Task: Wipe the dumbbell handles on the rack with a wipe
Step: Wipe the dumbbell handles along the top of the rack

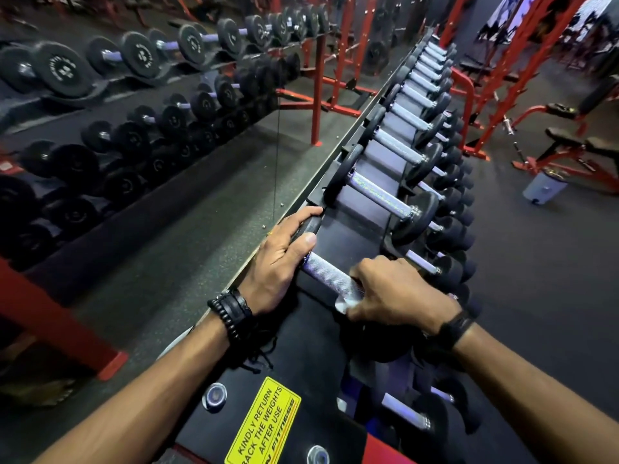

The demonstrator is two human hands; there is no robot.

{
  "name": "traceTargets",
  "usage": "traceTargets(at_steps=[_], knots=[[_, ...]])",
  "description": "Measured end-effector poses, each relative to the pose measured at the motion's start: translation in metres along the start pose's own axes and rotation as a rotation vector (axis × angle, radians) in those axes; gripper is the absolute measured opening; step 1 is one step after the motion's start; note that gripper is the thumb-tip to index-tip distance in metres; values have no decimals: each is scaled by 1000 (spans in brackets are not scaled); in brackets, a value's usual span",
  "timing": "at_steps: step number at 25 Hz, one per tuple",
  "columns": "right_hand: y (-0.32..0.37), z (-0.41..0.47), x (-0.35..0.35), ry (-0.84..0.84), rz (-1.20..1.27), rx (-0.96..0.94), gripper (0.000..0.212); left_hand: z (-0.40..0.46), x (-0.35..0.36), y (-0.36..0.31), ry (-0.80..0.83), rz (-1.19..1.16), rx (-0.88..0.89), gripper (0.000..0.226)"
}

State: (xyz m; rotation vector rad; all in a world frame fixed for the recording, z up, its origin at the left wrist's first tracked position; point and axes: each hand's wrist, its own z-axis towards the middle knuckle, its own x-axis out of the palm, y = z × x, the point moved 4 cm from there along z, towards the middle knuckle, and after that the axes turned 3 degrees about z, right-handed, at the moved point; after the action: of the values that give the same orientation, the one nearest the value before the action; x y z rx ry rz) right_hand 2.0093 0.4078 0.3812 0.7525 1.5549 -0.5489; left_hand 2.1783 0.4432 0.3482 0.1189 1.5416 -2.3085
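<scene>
Yellow sticker at 6 o'clock reads "KINDLY RETURN BACK THE WEIGHTS AFTER USE". Left hand grips the nearest dumbbell's black head; right hand is curled round the wipe on the knurled handle. That handle runs from 10 to 4 o'clock across the rack

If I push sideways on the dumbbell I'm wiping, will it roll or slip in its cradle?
Probably little. The dumbbell sits in a cradle of the rack, and the left hand grips its end plate. It looks solid and likely heavy. The handle is knurled, so the wipe under the right hand should drag rather than slide.
</scene>
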Motion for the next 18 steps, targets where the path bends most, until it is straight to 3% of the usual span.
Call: traceTargets(at_steps=[6,11,15,18], knots=[[38,10,-8,-470,-212,-165,39,-1,-1,-1,5,-15,0,56],[9,-30,6,-442,-139,-154,38,-1,-1,-1,-13,-10,8,52],[1,-55,8,-400,-140,-164,3,0,0,-2,-14,4,14,53],[11,-48,15,-382,-159,-96,21,0,0,0,-10,-8,23,55]])
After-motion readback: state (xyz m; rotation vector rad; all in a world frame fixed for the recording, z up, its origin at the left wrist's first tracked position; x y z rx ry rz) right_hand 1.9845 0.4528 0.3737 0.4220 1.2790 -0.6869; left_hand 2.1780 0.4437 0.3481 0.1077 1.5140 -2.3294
